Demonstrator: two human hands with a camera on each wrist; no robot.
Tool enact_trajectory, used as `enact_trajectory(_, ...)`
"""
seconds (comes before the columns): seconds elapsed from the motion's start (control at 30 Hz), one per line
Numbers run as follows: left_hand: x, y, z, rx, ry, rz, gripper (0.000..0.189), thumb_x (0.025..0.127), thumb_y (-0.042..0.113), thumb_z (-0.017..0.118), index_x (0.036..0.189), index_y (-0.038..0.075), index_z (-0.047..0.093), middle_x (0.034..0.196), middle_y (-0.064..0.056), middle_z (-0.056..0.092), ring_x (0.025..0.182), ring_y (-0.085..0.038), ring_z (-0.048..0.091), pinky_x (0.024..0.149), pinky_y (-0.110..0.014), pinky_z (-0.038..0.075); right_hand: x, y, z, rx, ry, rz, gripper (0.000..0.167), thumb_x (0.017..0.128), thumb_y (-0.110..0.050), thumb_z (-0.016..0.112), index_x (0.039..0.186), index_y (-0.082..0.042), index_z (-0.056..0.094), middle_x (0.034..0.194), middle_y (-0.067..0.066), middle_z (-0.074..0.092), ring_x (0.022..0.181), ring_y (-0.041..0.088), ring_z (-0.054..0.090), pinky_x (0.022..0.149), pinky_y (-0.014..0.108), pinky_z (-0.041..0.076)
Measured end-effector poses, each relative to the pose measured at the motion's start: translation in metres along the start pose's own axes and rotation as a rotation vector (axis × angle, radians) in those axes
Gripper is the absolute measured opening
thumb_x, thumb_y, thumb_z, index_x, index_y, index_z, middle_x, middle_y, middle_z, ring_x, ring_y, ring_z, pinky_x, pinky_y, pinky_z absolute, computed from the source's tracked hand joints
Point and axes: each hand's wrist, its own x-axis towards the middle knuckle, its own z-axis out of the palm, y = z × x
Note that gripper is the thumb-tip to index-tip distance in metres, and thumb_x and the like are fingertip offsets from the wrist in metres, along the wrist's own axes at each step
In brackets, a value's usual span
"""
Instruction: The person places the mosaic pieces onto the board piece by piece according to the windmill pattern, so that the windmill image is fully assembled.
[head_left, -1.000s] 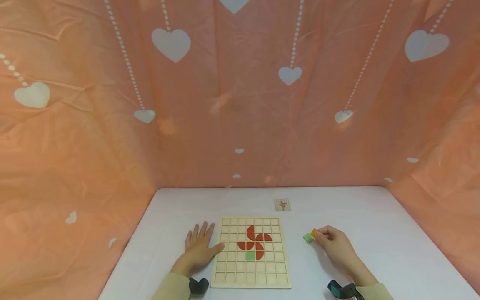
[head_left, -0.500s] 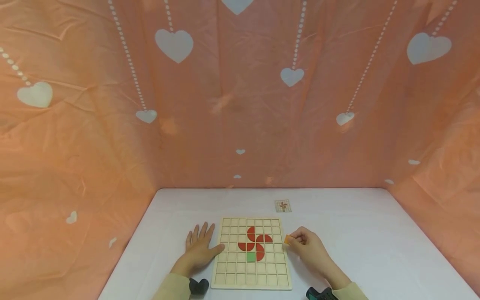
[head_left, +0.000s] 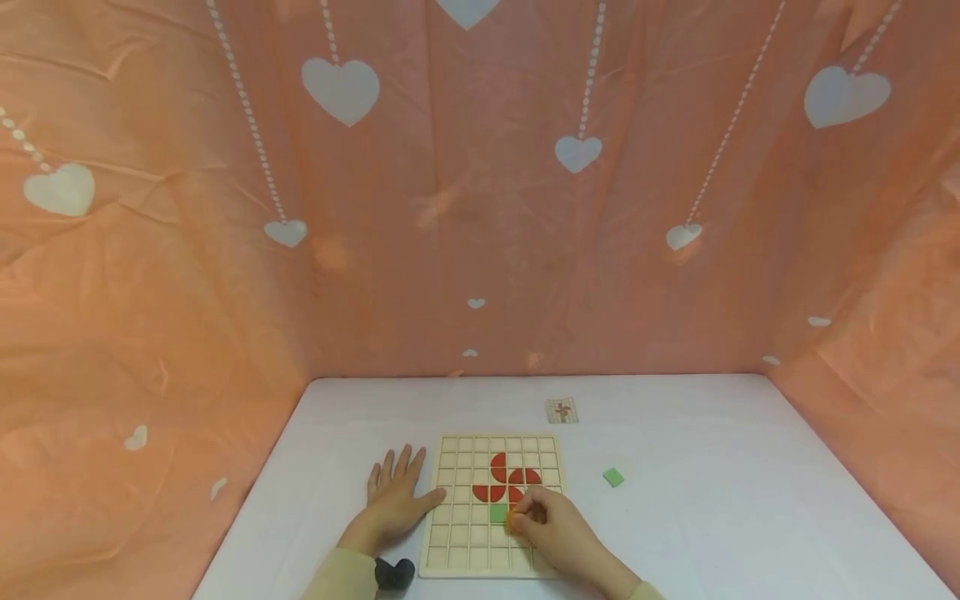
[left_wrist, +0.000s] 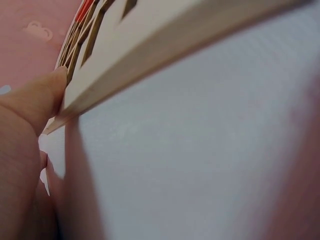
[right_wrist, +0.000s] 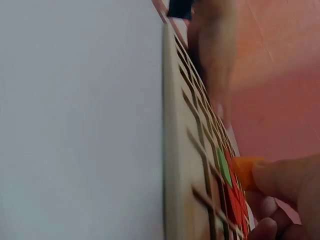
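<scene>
A wooden grid board (head_left: 450, 535) lies on the white table, with several red quarter-round tiles (head_left: 498, 467) in a pinwheel and one green square tile (head_left: 498, 513) set in its cells. My left hand (head_left: 396, 503) lies spread on the table to the left of it, thumb resting on the board's left rim. Over the board, my right hand (head_left: 561, 530) pinches a small orange tile (right_wrist: 245, 172) between thumb and fingers, close beside the green square. In the head view that hand covers the board's lower right and part of a red tile.
A loose green tile (head_left: 613, 477) lies on the table to the right of the board. Behind the board is a small card (head_left: 562, 410) printed with a pinwheel pattern on a grid. An orange cloth (head_left: 480, 208) with pale hearts encloses the table (head_left: 675, 417) at the back and sides.
My right hand has carried the orange tile leftward from beside the loose green tile to above the board. My left hand stays in place.
</scene>
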Motion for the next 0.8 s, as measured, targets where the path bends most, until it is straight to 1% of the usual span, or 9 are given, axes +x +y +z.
enact_trajectory(0.17,-0.001,0.001,0.001,-0.001,-0.009,-0.011,0.086,0.09,0.055,0.058,0.153,0.006,0.026,0.159,-0.021,0.011,0.144,-0.043,-0.005,0.112,-0.057,-0.012,0.0,-0.003,0.014,-0.013,0.002,-0.011,0.011,0.091,-0.024,0.068,0.089,-0.017,0.06,0.073,-0.007,0.057,0.063,0.006,0.048,0.052,0.02,0.04)
enact_trajectory(0.33,-0.001,0.003,0.001,-0.027,-0.009,-0.018,0.086,0.09,0.054,0.059,0.153,0.006,0.026,0.159,-0.021,0.01,0.144,-0.042,-0.006,0.112,-0.056,-0.013,0.001,-0.003,0.02,-0.055,0.025,-0.021,0.011,0.09,-0.022,0.07,0.085,-0.02,0.06,0.072,-0.01,0.058,0.062,0.005,0.049,0.052,0.021,0.041)
enact_trajectory(0.6,0.002,-0.001,0.004,-0.005,-0.009,-0.02,0.087,0.089,0.058,0.057,0.154,0.008,0.025,0.16,-0.019,0.009,0.145,-0.041,-0.007,0.111,-0.056,-0.014,0.003,-0.002,0.025,-0.115,0.054,-0.038,0.012,0.087,-0.024,0.073,0.083,-0.023,0.062,0.077,-0.014,0.058,0.069,0.003,0.052,0.06,0.022,0.044)
enact_trajectory(0.7,0.002,-0.003,0.005,-0.004,-0.002,-0.017,0.088,0.089,0.058,0.057,0.153,0.008,0.025,0.16,-0.02,0.01,0.144,-0.042,-0.006,0.111,-0.057,-0.014,0.003,-0.002,0.027,-0.162,0.054,-0.048,0.011,0.086,-0.025,0.073,0.081,-0.024,0.063,0.079,-0.015,0.056,0.072,0.003,0.051,0.062,0.023,0.045)
enact_trajectory(0.8,0.002,-0.002,0.003,0.001,-0.006,-0.023,0.088,0.089,0.058,0.057,0.154,0.008,0.025,0.16,-0.019,0.009,0.145,-0.041,-0.006,0.111,-0.056,-0.014,0.004,-0.003,0.028,-0.212,0.058,-0.057,0.012,0.086,-0.025,0.074,0.078,-0.026,0.064,0.08,-0.016,0.055,0.074,0.002,0.05,0.065,0.024,0.045)
